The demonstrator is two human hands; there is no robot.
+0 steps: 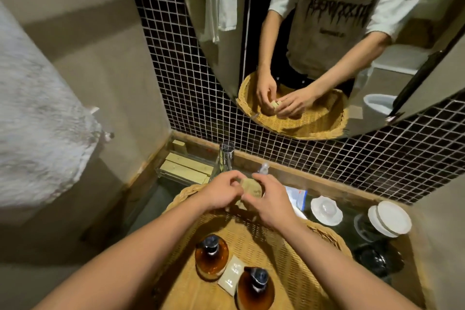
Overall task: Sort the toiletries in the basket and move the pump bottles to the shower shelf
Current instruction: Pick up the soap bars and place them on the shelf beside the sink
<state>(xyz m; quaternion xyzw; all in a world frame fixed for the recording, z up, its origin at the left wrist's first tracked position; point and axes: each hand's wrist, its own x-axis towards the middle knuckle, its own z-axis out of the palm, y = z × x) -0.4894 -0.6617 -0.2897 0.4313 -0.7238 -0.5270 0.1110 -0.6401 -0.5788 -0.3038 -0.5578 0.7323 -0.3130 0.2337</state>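
Note:
A wide wicker basket [324, 236] sits on the counter below me. Two amber pump bottles with dark pumps stand in its near part, one on the left [211, 257] and one nearer me [255, 289]. A small white packet [231, 275] lies flat between them. Over the basket's far side, my left hand [221, 191] and my right hand [270, 200] both pinch a small tan paper packet [250, 189]. The mirror shows the same hold on the small packet.
A clear glass bottle [224, 161] and a small clear bottle [263, 168] stand behind the basket. Wooden blocks [186, 168] lie at the back left. White lidded dishes [326, 210] [388, 218], a blue-white pouch [297, 196] and a dark object [377, 259] sit right of the basket. A grey towel [37, 138] hangs left.

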